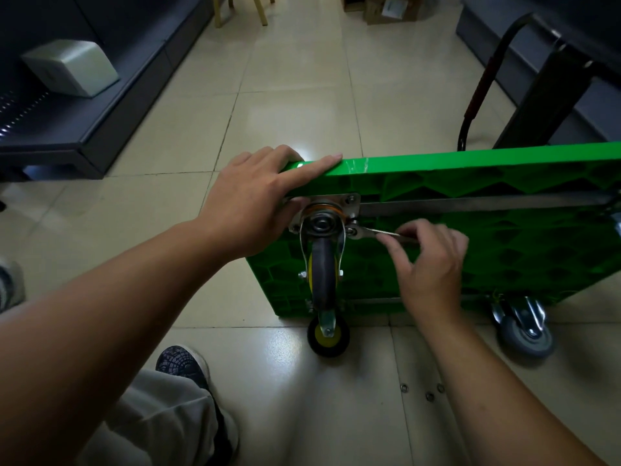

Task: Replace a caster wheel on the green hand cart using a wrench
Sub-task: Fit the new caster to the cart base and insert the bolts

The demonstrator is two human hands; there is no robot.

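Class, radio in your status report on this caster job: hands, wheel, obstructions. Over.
Left hand rests on green cart top edge. Right hand pinches wrench on caster plate bolt. Small fasteners loose on floor, clear of work.

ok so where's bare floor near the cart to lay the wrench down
Bare tiles lie between the shoe and the yellow-hubbed wheel, and beyond the upper edge of the cart. Crowded: right of that wheel, with loose fasteners and the grey caster.
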